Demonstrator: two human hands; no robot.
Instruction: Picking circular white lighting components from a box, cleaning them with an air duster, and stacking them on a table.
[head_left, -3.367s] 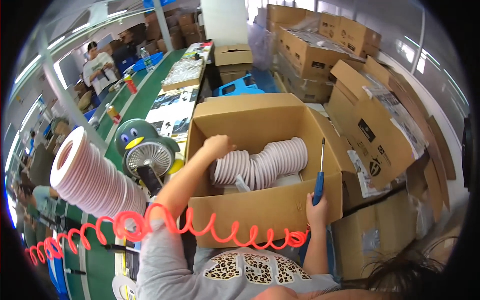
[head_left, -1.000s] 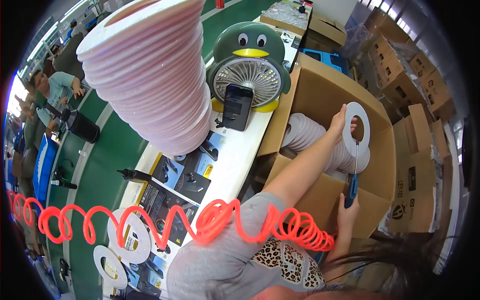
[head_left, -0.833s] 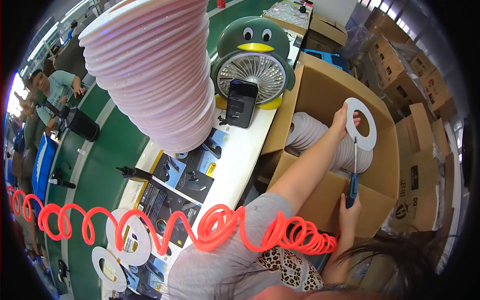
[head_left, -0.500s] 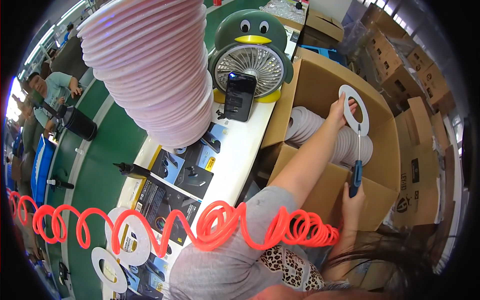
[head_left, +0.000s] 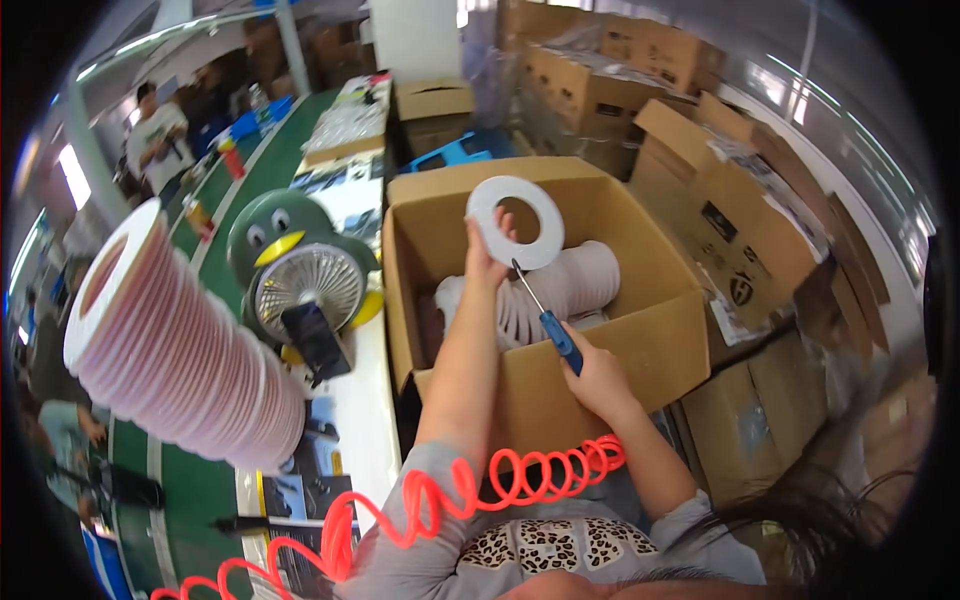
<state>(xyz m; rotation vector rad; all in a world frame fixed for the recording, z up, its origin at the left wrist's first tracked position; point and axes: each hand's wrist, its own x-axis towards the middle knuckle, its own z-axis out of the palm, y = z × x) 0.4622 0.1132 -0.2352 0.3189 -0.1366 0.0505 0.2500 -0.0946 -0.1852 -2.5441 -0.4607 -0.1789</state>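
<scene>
In my left hand (head_left: pixel 484 250) is a flat white ring (head_left: pixel 547 218), held up over an open cardboard box (head_left: pixel 650 255). The fingers are closed on its left side, and some fingertips show through the hole. My right hand (head_left: pixel 603 387) grips a screwdriver (head_left: pixel 561 342) by its blue handle, at the box's near side. The thin metal shaft slants up to the left, and its tip lies at the ring's lower edge; whether it touches cannot be told. Below, a row of similar white rings (head_left: pixel 585 278) lies on its side inside the box, partly hidden by my left forearm.
A tall stack of pinkish-white rings (head_left: pixel 190 350) leans in view at left. Beside it are a penguin-shaped fan (head_left: pixel 305 285) and a phone (head_left: pixel 315 340). A red coiled hose (head_left: pixel 340 530) crosses before my arms. Cartons (head_left: pixel 710 210) stand at right; people (head_left: pixel 158 145) are beyond the green belt.
My view has turned right, so the box sits nearer the middle. Both hands keep their hold on the ring and screwdriver; the ring now faces me more, and the screwdriver tilts further left.
</scene>
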